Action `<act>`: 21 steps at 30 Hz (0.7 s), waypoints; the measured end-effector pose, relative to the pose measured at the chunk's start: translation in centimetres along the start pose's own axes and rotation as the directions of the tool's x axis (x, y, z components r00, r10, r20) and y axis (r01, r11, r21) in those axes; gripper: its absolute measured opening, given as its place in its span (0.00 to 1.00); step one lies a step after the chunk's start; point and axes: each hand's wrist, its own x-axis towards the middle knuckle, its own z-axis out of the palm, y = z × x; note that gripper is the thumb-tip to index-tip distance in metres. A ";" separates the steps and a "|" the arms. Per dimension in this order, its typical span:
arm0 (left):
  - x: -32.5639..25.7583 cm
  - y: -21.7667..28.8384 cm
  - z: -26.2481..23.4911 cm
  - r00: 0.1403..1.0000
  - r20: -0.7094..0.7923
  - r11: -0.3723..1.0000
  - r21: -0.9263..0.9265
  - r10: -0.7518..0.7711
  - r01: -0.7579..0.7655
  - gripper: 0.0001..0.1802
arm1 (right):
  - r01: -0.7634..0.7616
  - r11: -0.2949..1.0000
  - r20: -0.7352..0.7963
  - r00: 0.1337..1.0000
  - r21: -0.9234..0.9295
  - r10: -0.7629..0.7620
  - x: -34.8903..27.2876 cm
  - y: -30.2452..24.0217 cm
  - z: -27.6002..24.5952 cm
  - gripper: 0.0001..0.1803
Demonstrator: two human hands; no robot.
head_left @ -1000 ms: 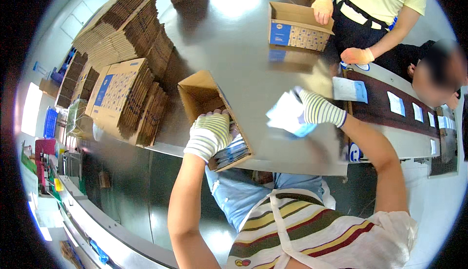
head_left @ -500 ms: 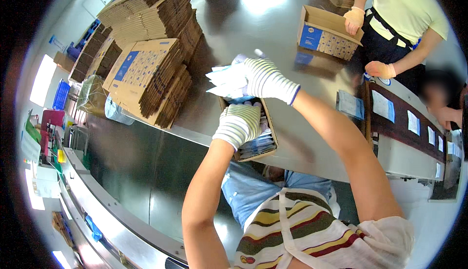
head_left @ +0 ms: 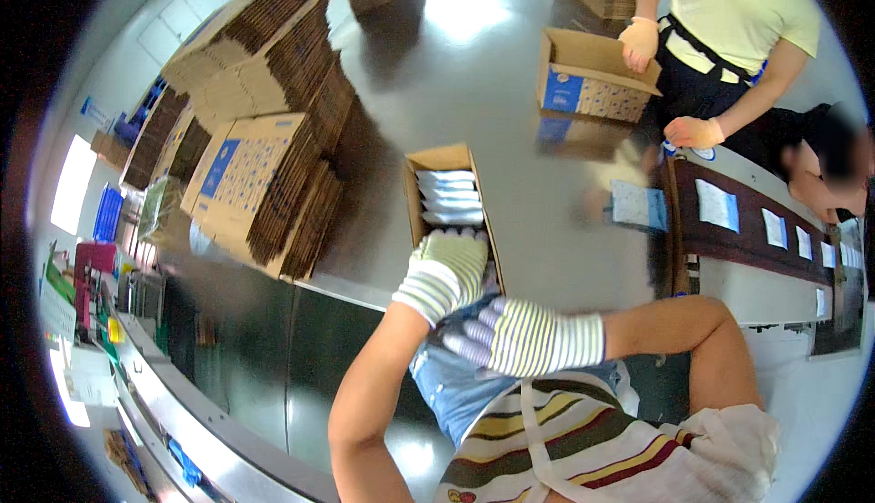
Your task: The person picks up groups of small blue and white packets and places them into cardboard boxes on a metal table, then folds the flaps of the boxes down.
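A narrow open carton [head_left: 490,230] stands on the metal table in front of me, with a row of white and blue packets [head_left: 451,195] upright in its far part. My left hand [head_left: 447,271], in a striped glove, is inside the carton, its fingers bent down over packets in the near part. The fingertips and most of those packets are hidden. Just outside the carton's near end, by my waist, my right hand [head_left: 533,337] wears a matching glove. Its fingers reach left, loosely apart, with nothing visible in them.
Tall stacks of flattened cartons [head_left: 251,184] stand on the left. At the right a co-worker's hand [head_left: 640,45] rests on an open carton [head_left: 597,93]. Packets lie along a dark conveyor [head_left: 752,252], and a packet [head_left: 638,205] lies by its end.
My right hand has left the carton's far part and swung toward my waist; the white packets it held now stand inside the carton. My left hand stays inside. The view has shifted slightly.
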 end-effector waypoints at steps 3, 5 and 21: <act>-0.2 -0.8 1.6 0.923 -0.305 0.970 0.012 0.234 -0.242 0.21 | -0.035 0.995 -0.050 0.998 -0.089 0.030 0.5 0.0 1.0 0.22; -0.5 -0.8 -3.0 0.933 -0.339 0.991 -0.021 0.116 -0.130 0.17 | -0.183 0.981 -0.209 0.959 0.058 0.191 2.5 3.7 2.7 0.21; -4.3 0.5 16.4 0.807 -0.561 0.981 -0.150 -0.186 0.122 0.26 | -0.658 0.751 0.333 0.698 -0.050 0.634 -4.3 9.8 11.0 0.40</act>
